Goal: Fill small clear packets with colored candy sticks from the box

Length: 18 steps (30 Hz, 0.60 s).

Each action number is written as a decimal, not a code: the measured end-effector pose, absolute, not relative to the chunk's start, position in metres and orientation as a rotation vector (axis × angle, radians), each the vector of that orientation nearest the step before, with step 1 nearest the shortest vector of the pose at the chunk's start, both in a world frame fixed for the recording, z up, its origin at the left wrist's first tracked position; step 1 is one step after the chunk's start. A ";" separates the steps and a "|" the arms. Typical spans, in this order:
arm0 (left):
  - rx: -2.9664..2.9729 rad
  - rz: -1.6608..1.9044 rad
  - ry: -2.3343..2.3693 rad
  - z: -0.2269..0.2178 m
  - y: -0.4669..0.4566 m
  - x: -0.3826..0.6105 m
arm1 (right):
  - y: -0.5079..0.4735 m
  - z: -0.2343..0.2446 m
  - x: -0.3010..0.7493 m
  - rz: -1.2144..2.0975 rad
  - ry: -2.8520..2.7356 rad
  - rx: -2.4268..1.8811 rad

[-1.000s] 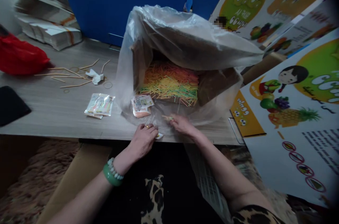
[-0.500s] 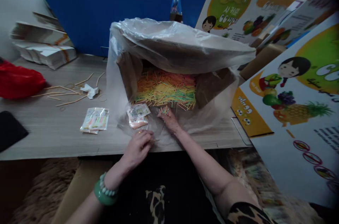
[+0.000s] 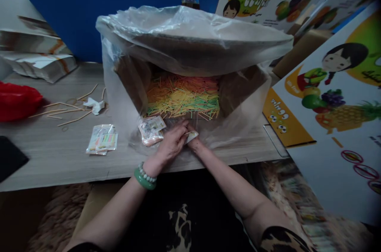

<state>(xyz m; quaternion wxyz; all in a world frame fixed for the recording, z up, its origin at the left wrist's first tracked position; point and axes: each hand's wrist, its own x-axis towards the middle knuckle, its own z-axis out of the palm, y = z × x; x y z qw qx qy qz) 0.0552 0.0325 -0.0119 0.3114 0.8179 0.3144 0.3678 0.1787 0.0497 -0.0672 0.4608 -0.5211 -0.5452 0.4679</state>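
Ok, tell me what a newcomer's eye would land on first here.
Probably the orange, yellow, green and pink sticks heaped in the open, plastic-draped carton at the centre. Just in front of them, the left hand and right hand come together at a small whitish packet. A red bundle at the far left and a fruit-printed box at the right also stand out.

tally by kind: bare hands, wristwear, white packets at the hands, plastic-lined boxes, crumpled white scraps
Bare hands, left and right: 2
Smooth green bangle: 1
Pale bead bracelet: 1
Flat white packet: 1
Plastic-lined brown cardboard box: 1
Crumpled white scrap: 1
Total: 7
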 end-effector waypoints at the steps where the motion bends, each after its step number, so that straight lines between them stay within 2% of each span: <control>1: 2.128 0.989 0.832 -0.012 0.028 0.055 | 0.050 -0.067 0.178 1.170 -1.339 -1.253; 8: 1.560 1.270 1.142 -0.001 0.016 0.045 | 0.043 -0.053 0.181 1.102 -1.238 -1.184; 13: 1.128 1.189 1.106 -0.012 0.024 0.036 | 0.042 -0.048 0.182 1.026 -1.226 -1.172; 18: 1.097 1.122 1.081 -0.016 0.021 0.029 | 0.041 -0.048 0.184 1.028 -1.269 -1.207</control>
